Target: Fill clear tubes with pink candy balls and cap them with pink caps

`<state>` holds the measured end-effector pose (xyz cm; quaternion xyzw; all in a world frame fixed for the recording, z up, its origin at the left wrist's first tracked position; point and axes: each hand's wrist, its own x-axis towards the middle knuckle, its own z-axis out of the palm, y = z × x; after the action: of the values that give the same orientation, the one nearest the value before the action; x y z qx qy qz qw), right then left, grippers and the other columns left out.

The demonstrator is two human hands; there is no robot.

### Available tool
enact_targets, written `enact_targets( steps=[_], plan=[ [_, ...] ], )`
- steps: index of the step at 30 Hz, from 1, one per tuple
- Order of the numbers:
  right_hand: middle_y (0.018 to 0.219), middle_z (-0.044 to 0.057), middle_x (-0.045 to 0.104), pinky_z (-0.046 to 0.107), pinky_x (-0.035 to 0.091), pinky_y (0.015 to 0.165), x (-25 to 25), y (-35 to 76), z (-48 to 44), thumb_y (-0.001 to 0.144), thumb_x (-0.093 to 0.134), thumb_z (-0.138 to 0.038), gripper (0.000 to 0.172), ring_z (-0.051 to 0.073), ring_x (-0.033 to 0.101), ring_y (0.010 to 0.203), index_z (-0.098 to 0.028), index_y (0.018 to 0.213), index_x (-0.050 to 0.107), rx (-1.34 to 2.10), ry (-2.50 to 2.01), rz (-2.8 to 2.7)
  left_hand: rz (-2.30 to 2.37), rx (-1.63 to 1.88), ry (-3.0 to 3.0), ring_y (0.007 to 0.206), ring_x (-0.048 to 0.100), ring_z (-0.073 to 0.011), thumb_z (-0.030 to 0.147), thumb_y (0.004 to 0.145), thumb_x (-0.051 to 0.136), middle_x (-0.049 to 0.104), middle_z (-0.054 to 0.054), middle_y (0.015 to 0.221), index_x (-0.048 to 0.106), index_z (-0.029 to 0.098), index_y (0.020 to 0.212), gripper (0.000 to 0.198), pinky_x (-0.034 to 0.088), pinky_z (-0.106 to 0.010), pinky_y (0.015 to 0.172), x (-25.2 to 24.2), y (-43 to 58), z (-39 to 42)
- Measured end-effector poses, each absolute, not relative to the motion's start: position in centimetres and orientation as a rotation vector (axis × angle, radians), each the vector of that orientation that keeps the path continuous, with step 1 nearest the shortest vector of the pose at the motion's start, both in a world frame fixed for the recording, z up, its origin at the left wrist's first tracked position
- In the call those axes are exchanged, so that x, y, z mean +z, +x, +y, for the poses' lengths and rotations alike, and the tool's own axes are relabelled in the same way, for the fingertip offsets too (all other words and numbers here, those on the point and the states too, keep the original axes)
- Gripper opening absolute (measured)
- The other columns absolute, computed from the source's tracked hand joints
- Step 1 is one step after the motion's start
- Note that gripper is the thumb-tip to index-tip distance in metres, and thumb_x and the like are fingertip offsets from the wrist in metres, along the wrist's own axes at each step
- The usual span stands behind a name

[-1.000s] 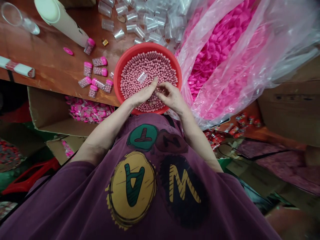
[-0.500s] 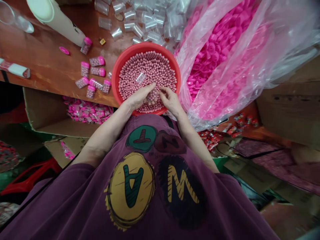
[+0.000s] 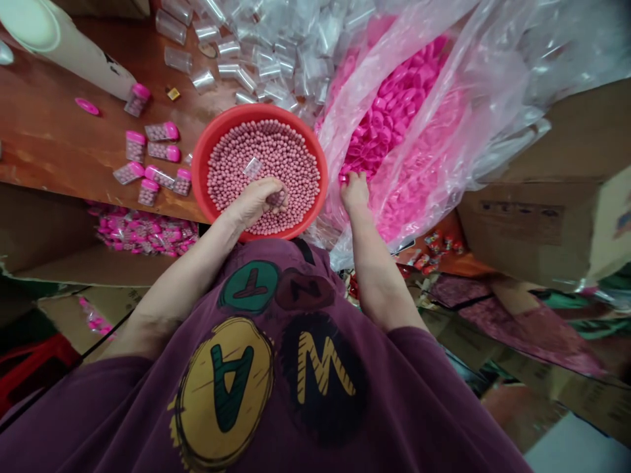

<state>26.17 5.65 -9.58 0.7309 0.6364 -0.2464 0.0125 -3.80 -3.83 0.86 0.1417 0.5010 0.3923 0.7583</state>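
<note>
My left hand [image 3: 259, 202] is closed over the pink beads [image 3: 296, 157] in a red basin [image 3: 198, 177], its fingers wrapped round a small clear bottle [image 3: 277, 198] of beads, partly hidden by the hand. At the near edge of an open plastic bag [image 3: 335, 125] full of pink caps [image 3: 389, 108], my right hand [image 3: 355, 189] has its fingers bent, with a pink cap [image 3: 344, 178] at the fingertips. Another clear bottle [image 3: 253, 167] lies on top of the beads.
Capped bottles of beads [image 3: 148, 152] lie on the table left of the basin. Loose clear bottles [image 3: 266, 62] are heaped behind it. A white cylinder [image 3: 73, 49] lies at the back left. Cardboard boxes [image 3: 522, 230] flank both sides, the left one holding more capped bottles [image 3: 142, 230].
My right hand has left the basin and moved right to the bag of caps. The left hand stays over the beads with the bottle. The whole view has shifted.
</note>
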Motion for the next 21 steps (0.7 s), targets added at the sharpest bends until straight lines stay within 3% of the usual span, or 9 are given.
enact_targets(
  steps=[5,9,14,17,21],
  plan=[
    [0.145,0.024,0.064,0.062,0.057,0.11,-9.9,25.8,6.1,0.103,0.047,-0.014,0.037,0.038,0.072,0.123,-0.015,0.129,0.074,-0.72,2.225,1.954,1.121,0.852,0.244,0.065,0.069,-0.0147,0.043,0.099,0.067,0.071,-0.006,0.073,0.068,0.02,0.085,0.027,0.046,-0.022,0.052,0.6,-3.5,-3.7],
    [0.148,0.029,0.063,0.06,0.058,0.11,-9.2,27.0,5.6,0.101,0.048,-0.011,0.036,0.037,0.069,0.124,-0.009,0.129,0.07,-0.693,2.134,2.018,1.113,0.846,0.24,0.076,0.075,-0.019,0.051,0.105,0.064,0.071,-0.005,0.074,0.07,0.022,0.093,0.032,0.049,-0.024,0.056,0.3,-3.0,-3.5],
    [0.112,0.016,0.074,0.049,0.059,0.108,-7.7,28.2,3.6,0.098,0.057,-0.022,0.017,0.027,0.07,0.105,-0.015,0.109,0.068,-0.892,2.46,2.113,1.043,0.862,0.277,0.075,0.073,-0.0152,0.038,0.099,0.069,0.075,-0.005,0.085,0.069,0.018,0.095,0.02,0.052,-0.023,0.06,0.8,-2.7,-3.3],
    [0.106,0.009,0.07,0.044,0.062,0.093,-6.8,27.3,2.3,0.097,0.061,-0.037,0.029,0.022,0.069,0.091,-0.019,0.12,0.065,-1.16,2.682,2.162,1.003,0.87,0.285,0.079,0.073,-0.0132,0.026,0.09,0.077,0.076,-0.003,0.091,0.07,0.018,0.101,0.016,0.053,-0.021,0.064,1.0,-2.4,-3.4],
    [0.112,0.007,0.07,0.042,0.063,0.089,-4.8,23.8,0.5,0.1,0.06,-0.063,0.048,0.022,0.07,0.095,-0.026,0.131,0.065,-1.555,2.635,2.326,1.006,0.866,0.279,0.077,0.072,-0.0115,0.019,0.086,0.083,0.075,-0.002,0.093,0.07,0.017,0.107,0.024,0.052,-0.021,0.066,1.4,-1.5,-3.4]
  ],
)
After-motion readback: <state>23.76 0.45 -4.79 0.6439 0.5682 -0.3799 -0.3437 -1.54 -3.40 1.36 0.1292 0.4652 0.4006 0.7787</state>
